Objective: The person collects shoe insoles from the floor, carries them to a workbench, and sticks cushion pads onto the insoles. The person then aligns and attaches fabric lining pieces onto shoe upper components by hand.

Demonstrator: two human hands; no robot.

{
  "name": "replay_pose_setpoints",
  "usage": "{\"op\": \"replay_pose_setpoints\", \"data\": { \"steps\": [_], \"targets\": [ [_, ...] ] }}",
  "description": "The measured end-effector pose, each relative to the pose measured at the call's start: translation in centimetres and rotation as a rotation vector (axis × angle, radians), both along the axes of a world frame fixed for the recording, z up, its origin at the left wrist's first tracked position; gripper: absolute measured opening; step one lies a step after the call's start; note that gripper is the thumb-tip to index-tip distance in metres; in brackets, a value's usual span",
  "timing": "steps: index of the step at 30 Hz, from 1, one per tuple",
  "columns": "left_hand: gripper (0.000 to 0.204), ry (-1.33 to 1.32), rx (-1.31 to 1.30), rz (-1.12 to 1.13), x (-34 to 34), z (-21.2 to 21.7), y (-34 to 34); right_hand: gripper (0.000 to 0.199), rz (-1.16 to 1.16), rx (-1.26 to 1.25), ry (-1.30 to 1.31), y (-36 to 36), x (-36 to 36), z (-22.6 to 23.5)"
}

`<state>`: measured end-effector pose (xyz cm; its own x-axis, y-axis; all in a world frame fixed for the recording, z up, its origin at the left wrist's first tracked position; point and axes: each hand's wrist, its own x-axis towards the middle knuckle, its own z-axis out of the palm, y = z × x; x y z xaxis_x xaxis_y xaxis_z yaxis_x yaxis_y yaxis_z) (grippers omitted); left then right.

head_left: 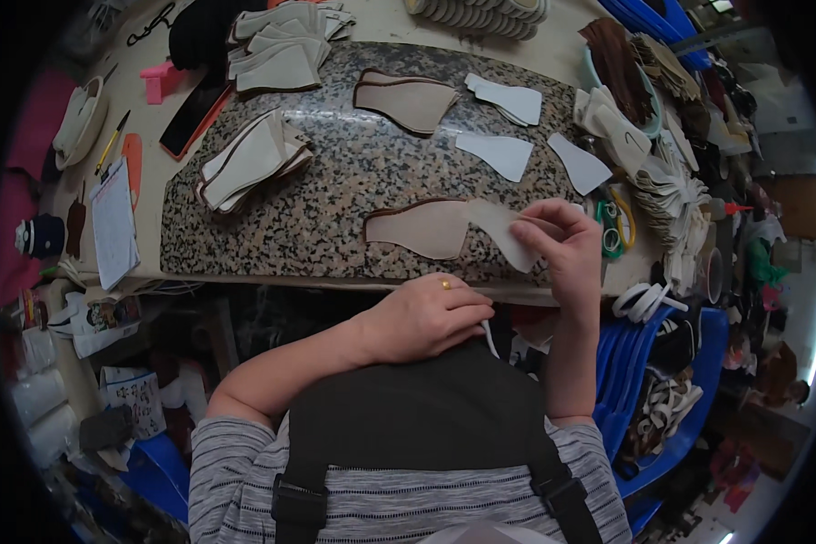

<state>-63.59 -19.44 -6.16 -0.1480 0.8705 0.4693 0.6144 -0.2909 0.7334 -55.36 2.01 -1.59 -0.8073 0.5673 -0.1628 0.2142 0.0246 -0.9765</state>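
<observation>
My right hand (562, 240) pinches a thin whitish curved piece (499, 234) between thumb and fingers, lifted at a slant. The piece's left end meets the right end of a beige shoe-upper panel (417, 228) with a dark brown edge, lying flat on the speckled stone slab (326, 227). In front of my dark apron, near the table's front edge, my left hand (431, 313) has its fingers closed and bent. A white strip (490, 339) shows beside its fingertips; what they hold, if anything, is hidden.
More beige panels (406, 102) and white cut pieces (496, 154) lie farther back on the slab. A stack of panels (252, 163) sits at left, near a phone (190, 122). Green-handled scissors (611, 227) and piled light pieces (671, 199) are at right.
</observation>
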Motion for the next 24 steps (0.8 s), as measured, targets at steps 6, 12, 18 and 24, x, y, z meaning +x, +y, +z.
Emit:
{"op": "replay_pose_setpoints", "data": {
  "steps": [6, 12, 18, 24],
  "targets": [
    [0.024, 0.259, -0.053, 0.609, -1.4, -2.0, -6.0, 0.032, 0.301, 0.135, -0.18, -4.5, -4.5, -1.7],
    [0.028, 0.318, -0.157, 0.853, -2.2, -2.4, -7.1, 0.036, 0.348, 0.199, -0.258, -5.0, -7.5, -4.0],
    [0.028, 0.254, -0.109, 0.847, -2.4, -3.2, -7.2, 0.036, 0.329, 0.183, -0.31, -5.2, -7.7, -3.9],
    [0.037, 0.322, -0.268, 0.84, -2.6, -2.3, -6.5, 0.038, 0.316, 0.312, -0.34, -5.5, -7.9, -3.9]
  ]
}}
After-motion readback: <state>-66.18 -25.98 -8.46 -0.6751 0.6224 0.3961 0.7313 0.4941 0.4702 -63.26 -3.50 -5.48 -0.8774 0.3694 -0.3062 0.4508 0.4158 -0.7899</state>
